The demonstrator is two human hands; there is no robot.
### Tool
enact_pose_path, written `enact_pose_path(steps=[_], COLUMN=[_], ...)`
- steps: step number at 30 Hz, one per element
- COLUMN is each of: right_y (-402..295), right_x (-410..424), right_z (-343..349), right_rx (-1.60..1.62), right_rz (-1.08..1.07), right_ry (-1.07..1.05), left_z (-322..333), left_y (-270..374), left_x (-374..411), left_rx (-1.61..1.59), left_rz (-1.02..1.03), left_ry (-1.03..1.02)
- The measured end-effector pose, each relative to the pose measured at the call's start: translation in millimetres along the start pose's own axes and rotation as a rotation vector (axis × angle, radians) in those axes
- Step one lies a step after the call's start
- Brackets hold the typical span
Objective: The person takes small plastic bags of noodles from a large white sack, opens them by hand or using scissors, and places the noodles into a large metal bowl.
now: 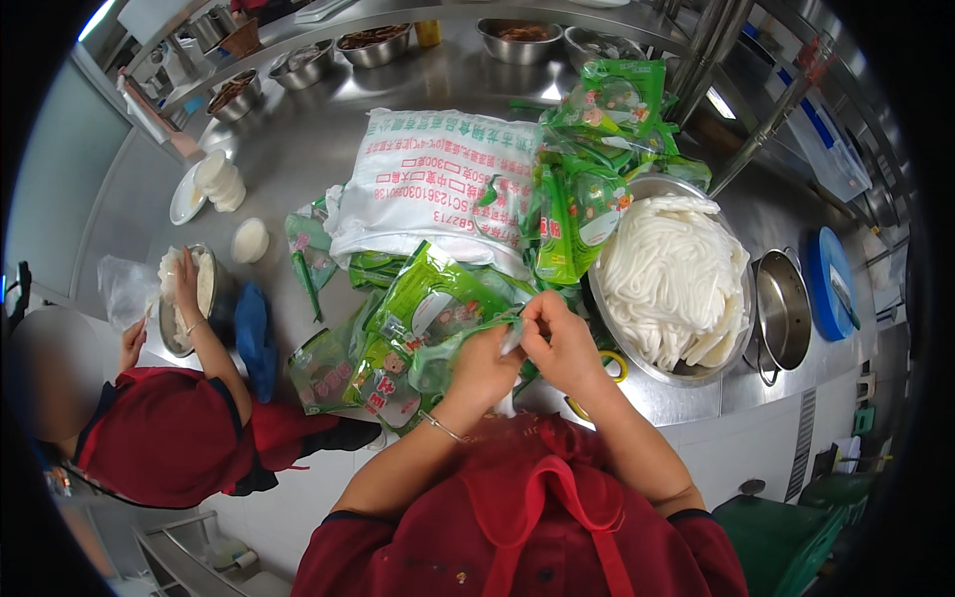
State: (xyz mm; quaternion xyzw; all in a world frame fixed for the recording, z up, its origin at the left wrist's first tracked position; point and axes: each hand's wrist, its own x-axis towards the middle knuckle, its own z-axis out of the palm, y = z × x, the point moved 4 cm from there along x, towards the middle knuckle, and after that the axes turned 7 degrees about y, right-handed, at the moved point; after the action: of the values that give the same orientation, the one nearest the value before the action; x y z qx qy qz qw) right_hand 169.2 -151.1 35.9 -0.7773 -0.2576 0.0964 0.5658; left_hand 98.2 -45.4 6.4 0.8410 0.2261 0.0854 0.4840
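Note:
My left hand (489, 367) and my right hand (559, 339) meet at the table's near edge, both gripping a torn green plastic package (448, 358) with something white at its mouth. Beside and beyond them lie several green printed plastic packages (440, 298). A large white woven sack (440, 186) with print rests behind these, with more green packages (589, 194) heaped along its right side. To the right, a big metal bowl (668, 377) holds a mound of thick white noodles (671, 276). Yellow-handled scissors (615, 366) lie partly hidden behind my right forearm.
At the left a co-worker (164, 433) has a hand in a metal pot (213, 298), near a blue cloth (256, 339) and white round pieces (250, 240). An empty steel pot (781, 313) and a blue lid (832, 283) stand right. Metal bowls (518, 48) line the back under a shelf.

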Motion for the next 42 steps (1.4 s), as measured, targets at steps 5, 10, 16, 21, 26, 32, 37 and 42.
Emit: enact_pose_path(steps=[5,10,16,21,26,32,37,42], right_y=[0,11,15,55,74,57,43,47], right_x=[-6,1,5,10,10,7,10,9], right_z=[0,-13,-15,-12,-17,-7,-9,-12], right_rx=[-0.233,-0.071,-0.165,0.064,0.497,0.706,0.241,0.371], right_rz=[-0.16,0.025,0.026,0.154,0.511,0.559,0.235,0.378], right_ry=[0.187,0.233,0.258,0.252,0.218,-0.053,-0.054,0.103], left_z=[-6,-4,-9,-7,-7,-9,-21,-38], left_y=[-1,-16,-15,-27,-33,-43,-37,-23], left_x=[4,6,4,-1,-7,-11,-12,-15], left_rx=[-0.109,-0.34,-0.244,-0.294,-0.85,-0.882,-0.736,-0.813], left_rz=[0.041,-0.047,-0.079,-0.133,-0.305,-0.353,-0.259,-0.202], left_ry=[-0.096,-0.187,-0.201,-0.183,-0.188,-0.233,-0.171,-0.121])
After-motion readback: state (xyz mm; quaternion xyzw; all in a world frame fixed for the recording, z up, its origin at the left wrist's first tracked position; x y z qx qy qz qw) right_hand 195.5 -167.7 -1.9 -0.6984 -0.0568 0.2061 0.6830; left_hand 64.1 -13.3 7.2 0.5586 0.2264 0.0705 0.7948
